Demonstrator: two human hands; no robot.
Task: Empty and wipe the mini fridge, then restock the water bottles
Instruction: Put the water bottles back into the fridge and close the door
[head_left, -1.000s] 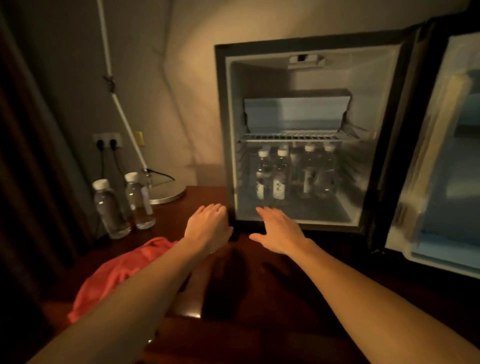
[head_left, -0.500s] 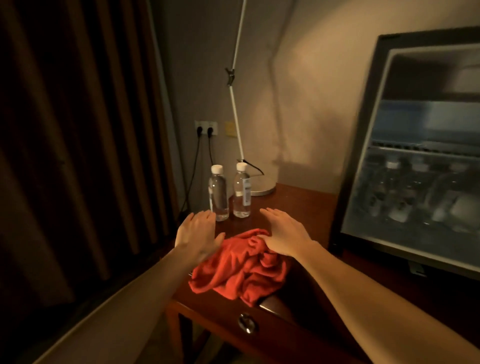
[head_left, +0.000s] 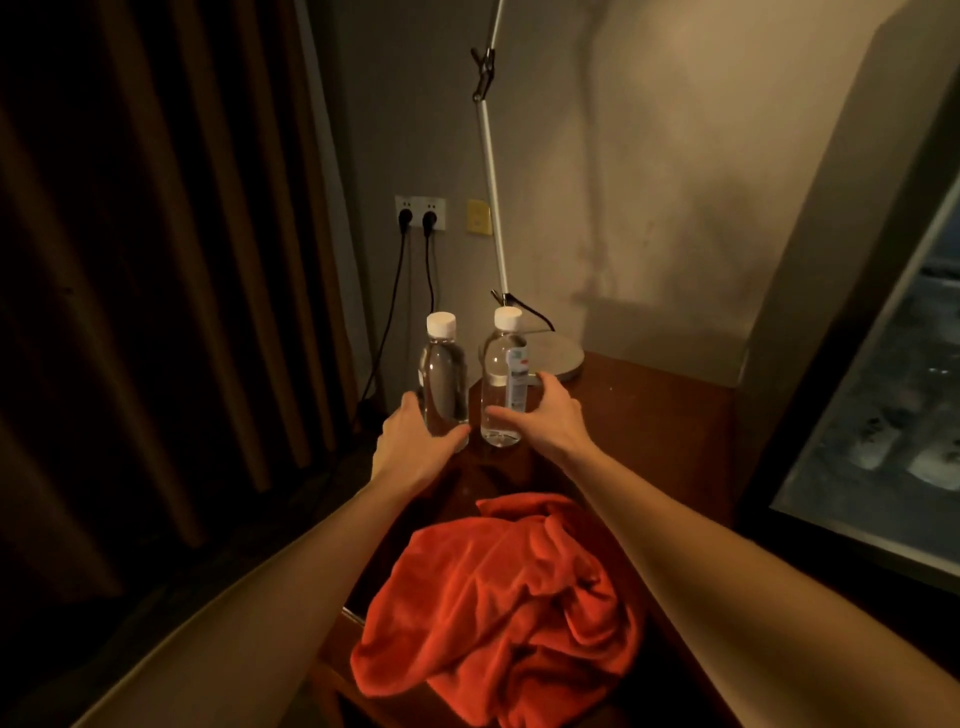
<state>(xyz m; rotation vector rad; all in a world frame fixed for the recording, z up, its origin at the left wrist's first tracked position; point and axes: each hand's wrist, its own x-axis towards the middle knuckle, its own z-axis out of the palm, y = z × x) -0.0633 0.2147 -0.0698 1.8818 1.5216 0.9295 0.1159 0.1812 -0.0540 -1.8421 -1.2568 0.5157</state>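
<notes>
Two clear water bottles with white caps stand at the far left corner of the dark wooden table (head_left: 649, 415). My left hand (head_left: 415, 447) wraps the base of the left bottle (head_left: 442, 379), thumb in front. Around the right bottle (head_left: 503, 374), which has a label, my right hand (head_left: 545, 415) is curled with its fingers behind. Both bottles still rest on the table. The open mini fridge (head_left: 810, 395) is at the right edge, with blurred bottles (head_left: 878, 441) inside.
A crumpled red cloth (head_left: 498, 603) lies on the table's near edge between my forearms. A desk lamp's round base (head_left: 558, 358) and thin pole (head_left: 491, 182) stand just behind the bottles. Plugged wall sockets (head_left: 420, 214) and a dark curtain (head_left: 156, 260) are to the left.
My view swung left from the fridge to the table corner. Both hands moved forward past the red cloth and closed around the two bottles.
</notes>
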